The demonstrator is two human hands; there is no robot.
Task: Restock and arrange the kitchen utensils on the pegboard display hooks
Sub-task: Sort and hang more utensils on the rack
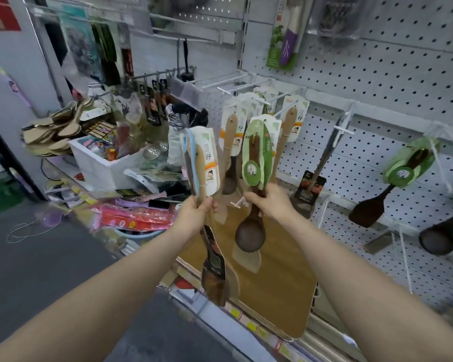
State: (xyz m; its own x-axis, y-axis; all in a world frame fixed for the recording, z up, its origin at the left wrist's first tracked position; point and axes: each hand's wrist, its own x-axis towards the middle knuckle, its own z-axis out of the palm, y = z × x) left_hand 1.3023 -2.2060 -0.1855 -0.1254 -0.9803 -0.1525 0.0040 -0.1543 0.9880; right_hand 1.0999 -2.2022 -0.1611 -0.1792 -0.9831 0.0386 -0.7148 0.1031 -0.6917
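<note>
- Head view: left hand (194, 212) has its fingers curled round a bundle of packaged utensils (203, 163), held upright in front of the pegboard (377, 74).
- The bundle has pale wooden spatulas in white-and-orange cards and a light blue piece. One dark carded utensil (215, 267) hangs down below the fist.
- Right hand (270, 202) grips the handle of a dark wooden spoon (250, 235), bowl down, with its green card sleeve (255, 152) pointing up.
- The top of the sleeve is close to the white hooks (246, 82). Cannot tell if it touches one.
- Just behind the spoon, wooden spatulas (233, 131) hang on hooks, with another (290, 121) to their right.
- Further right on the board hang a metal turner with a black card (311, 184), a dark spatula in a green sleeve (408, 163) and a black ladle (439, 236).
- A bamboo cutting board (267, 270) lies on the shelf under both hands.
- On the left are a white foam box (102, 163) full of small goods and a pile of wooden paddles (55, 131). Pink packets (136, 218) lie at the shelf edge.
- A purple-handled knife pack (285, 43) hangs high on the board.
</note>
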